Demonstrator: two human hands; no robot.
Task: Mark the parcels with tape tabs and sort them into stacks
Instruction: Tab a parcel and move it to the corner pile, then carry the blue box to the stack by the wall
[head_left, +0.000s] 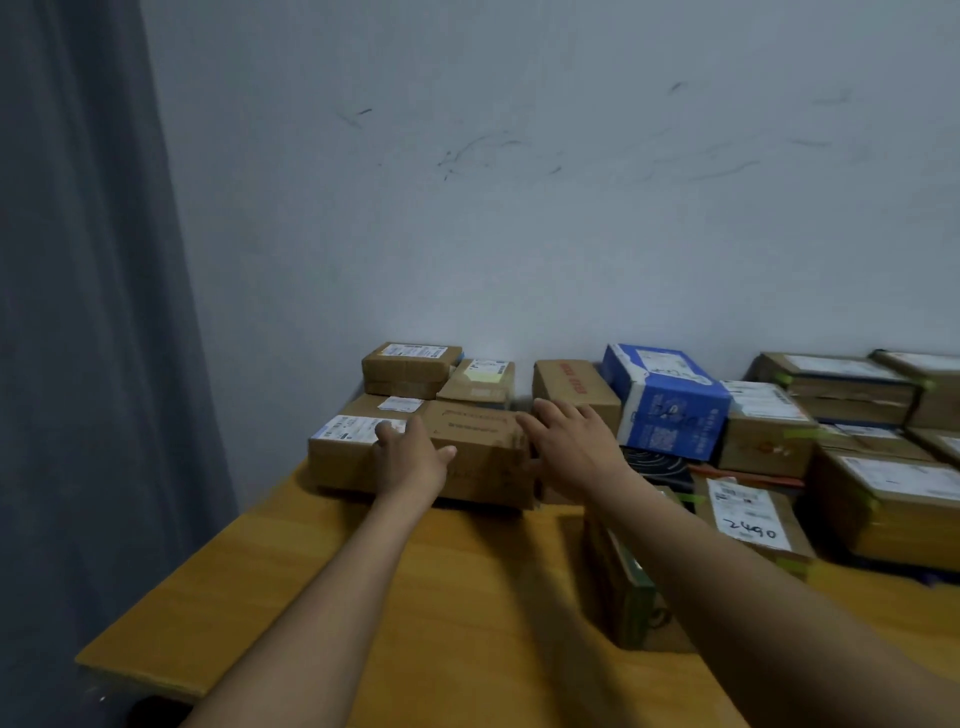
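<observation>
- plain brown cardboard parcel (475, 441) sat on the far left of the yellow wooden tabletop (415, 571), among other labelled boxes (410, 369).
- left hand (410, 452) and right hand (571, 447) flanked it, fingers loosely spread, touching its sides.

Colours noted: parcels, table, surroundings.
Table top (457, 597) honey-yellow, faint wood grain. Front parcel (480, 447) plain brown cardboard, faint dark print. Blue box (670, 405) blue with white panels and printing. Brown box (571, 387) beside it carries red lettering. White label (748, 512) bears black handwritten digits. Green tape tabs (800, 433) on the right-hand brown parcels (883, 499). Wall (519, 208) pale grey-white with dark scuff marks; curtain (78, 312) grey-blue.
</observation>
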